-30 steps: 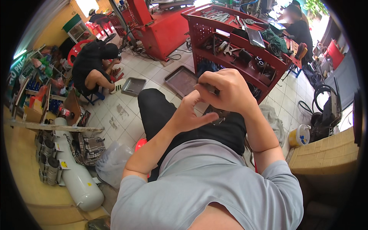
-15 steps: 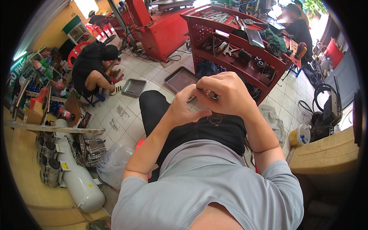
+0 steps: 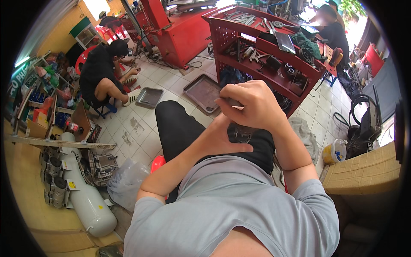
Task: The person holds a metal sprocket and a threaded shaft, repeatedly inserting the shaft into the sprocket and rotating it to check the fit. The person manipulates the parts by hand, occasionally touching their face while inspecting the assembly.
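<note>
Well left of the left grip lies a white tank (image 3: 89, 197). Left of that grip and beyond it, a person (image 3: 96, 73) in black sits hunched, with a small tray (image 3: 150, 97) on the floor near one foot. A larger tray (image 3: 201, 91) lies just beyond the left grip. The left hand (image 3: 217, 138) has its grip apart, thumb spread wide from fingers whose tips are hidden. Right beside that thumb shows a shiny part (image 3: 243, 136); whether held or resting, I cannot tell. The right hand (image 3: 255, 104) curls above it, its grip clamped or not, I cannot tell. Beyond the right grip stands a red cart (image 3: 224, 44) with tools; well right, a bucket (image 3: 329, 153).
</note>
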Available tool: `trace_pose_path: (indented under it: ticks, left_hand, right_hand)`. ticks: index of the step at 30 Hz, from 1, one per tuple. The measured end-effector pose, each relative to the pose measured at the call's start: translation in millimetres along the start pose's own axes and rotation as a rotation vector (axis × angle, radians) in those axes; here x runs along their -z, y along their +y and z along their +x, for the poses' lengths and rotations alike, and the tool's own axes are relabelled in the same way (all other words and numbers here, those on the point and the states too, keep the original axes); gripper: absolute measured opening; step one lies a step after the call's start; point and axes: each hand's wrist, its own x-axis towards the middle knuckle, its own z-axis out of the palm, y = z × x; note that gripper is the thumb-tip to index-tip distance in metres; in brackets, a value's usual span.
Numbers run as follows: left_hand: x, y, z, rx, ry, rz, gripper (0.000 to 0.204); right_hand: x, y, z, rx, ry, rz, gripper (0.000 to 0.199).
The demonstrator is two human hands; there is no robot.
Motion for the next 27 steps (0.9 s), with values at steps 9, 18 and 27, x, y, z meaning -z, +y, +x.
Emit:
trace_pose_path:
  ticks: [9,18,27]
  left_hand:
    - [-15.8,-4.0,-2.9,0.112,0.085,-0.018,0.047]
    - [-4.0,-10.1,-0.2,0.112,0.187,0.007,0.048]
    - [2.2,-17.3,0.7,0.154,0.108,-0.163,0.073]
  right_hand:
    - [-11.9,-3.2,4.9,0.098,0.118,0.088,0.014]
    - [-8.4,3.1,5.4,-0.655,-0.116,1.454,0.037]
    - [-11.8,-3.7,4.6,-0.706,-0.106,1.290,0.045]
